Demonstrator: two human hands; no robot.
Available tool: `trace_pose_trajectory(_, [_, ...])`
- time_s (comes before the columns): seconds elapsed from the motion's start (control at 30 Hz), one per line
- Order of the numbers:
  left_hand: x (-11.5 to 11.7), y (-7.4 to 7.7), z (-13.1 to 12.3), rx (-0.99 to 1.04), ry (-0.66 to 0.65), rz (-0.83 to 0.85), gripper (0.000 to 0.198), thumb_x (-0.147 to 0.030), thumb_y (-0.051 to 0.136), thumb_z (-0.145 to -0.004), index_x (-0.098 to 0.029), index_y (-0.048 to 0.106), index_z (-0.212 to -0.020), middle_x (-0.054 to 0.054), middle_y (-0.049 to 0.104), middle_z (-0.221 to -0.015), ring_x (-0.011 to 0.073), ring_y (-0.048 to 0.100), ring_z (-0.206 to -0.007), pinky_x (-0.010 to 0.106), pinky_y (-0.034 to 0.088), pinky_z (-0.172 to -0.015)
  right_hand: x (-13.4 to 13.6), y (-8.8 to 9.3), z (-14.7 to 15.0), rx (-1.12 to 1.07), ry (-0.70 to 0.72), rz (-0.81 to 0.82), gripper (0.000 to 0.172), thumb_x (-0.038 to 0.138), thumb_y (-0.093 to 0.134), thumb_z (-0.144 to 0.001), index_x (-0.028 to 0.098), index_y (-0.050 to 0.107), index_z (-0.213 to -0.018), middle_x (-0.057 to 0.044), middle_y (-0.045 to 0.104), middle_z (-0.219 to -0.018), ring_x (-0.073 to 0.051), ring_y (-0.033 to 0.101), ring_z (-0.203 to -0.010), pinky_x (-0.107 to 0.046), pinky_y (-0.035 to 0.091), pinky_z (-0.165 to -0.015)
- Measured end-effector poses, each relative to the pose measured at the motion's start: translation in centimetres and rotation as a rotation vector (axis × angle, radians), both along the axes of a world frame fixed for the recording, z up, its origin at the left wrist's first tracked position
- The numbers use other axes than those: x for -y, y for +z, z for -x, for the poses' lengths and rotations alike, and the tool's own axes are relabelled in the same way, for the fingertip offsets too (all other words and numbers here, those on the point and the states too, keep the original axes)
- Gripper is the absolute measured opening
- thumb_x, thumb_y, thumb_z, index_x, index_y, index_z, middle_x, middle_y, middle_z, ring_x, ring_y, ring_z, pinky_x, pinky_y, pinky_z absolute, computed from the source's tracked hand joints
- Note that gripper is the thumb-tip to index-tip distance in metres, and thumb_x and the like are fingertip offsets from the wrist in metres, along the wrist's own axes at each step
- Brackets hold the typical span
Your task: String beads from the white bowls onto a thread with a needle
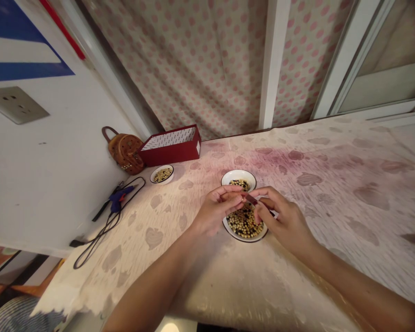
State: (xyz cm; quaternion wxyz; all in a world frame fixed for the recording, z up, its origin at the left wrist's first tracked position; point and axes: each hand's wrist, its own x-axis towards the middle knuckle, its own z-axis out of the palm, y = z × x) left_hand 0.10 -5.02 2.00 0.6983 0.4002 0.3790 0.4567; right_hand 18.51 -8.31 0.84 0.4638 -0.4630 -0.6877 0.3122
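Left hand (216,207) pinches a tiny piece (243,198) (unidentifiable); right hand (282,216) grips a slim reddish-brown strip (251,199); steady both above the nearer round, white, dark-rimmed bowl (245,239).

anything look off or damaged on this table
The tablecloth looks ragged at its near-left edge, as if torn. It also has a pinkish patch toward the far side, unlike its paler surroundings; whether stain or tinted light, I can't tell.

No text can be read: the repeated print on the white lining (169,139) of the dark red box (171,154) is too small to make out, as is anything on the white label (198,148) at its end
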Motion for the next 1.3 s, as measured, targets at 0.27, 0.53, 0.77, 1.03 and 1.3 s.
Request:
trace_pose_trajectory(0.27, [-0.1,-0.4,0.0,-0.009,-0.015,-0.010,0.030,-0.025,0.089,-0.074,-0.018,0.077,-0.101,0.002,0.075,-0.092,0.0130,0.071,-0.089,0.038,0.053,-0.105,0.0,0.2,0.1,0.007,0.032,0.000,0.021,0.026,0.048,-0.096,0.023,0.057,-0.115,0.006,0.066,-0.062,-0.014,0.063,-0.056,-0.024,0.047,-0.054])
trace_pose_trajectory(0.53, [0.1,-0.3,0.0,0.003,-0.015,0.008,0.033,-0.025,0.091,-0.070,-0.018,0.078,-0.099,0.003,0.076,-0.092,0.0139,0.071,-0.090,0.038,0.053,-0.105,0.0,0.1,0.1,0.016,0.027,0.007,0.021,0.026,0.048,-0.096,0.023,0.056,-0.115,0.005,0.067,-0.063,-0.014,0.064,-0.056,-0.024,0.048,-0.056])
trace_pose_trajectory(0.77, [0.1,-0.4,-0.2,-0.001,-0.003,0.004,0.031,-0.026,0.091,-0.071,-0.018,0.077,-0.098,0.002,0.076,-0.091,0.0135,0.071,-0.090,0.039,0.052,-0.106,-0.1,0.0,0.1,0.010,0.034,0.020,0.022,0.026,0.048,-0.096,0.022,0.055,-0.116,0.006,0.066,-0.063,-0.013,0.063,-0.056,-0.025,0.048,-0.057])
trace_pose_trajectory(1.03, [0.1,-0.4,-0.2,-0.008,0.010,-0.013,0.028,-0.026,0.091,-0.070,-0.018,0.077,-0.094,0.001,0.076,-0.090,0.0125,0.071,-0.088,0.038,0.052,-0.105,0.0,0.1,0.2,-0.001,0.046,0.040,0.019,0.025,0.048,-0.095,0.023,0.056,-0.112,0.007,0.064,-0.060,-0.013,0.061,-0.054,-0.025,0.048,-0.057])
trace_pose_trajectory(1.3, [-2.2,-0.8,0.0,-0.222,0.121,-0.359,0.018,-0.027,0.080,-0.081,-0.016,0.075,-0.094,0.009,0.077,-0.102,0.0203,0.072,-0.099,0.037,0.054,-0.096,-0.2,-0.4,0.0,-0.004,-0.075,0.006,0.017,0.027,0.048,-0.098,0.024,0.056,-0.112,0.007,0.063,-0.060,-0.013,0.060,-0.054,-0.024,0.045,-0.057])
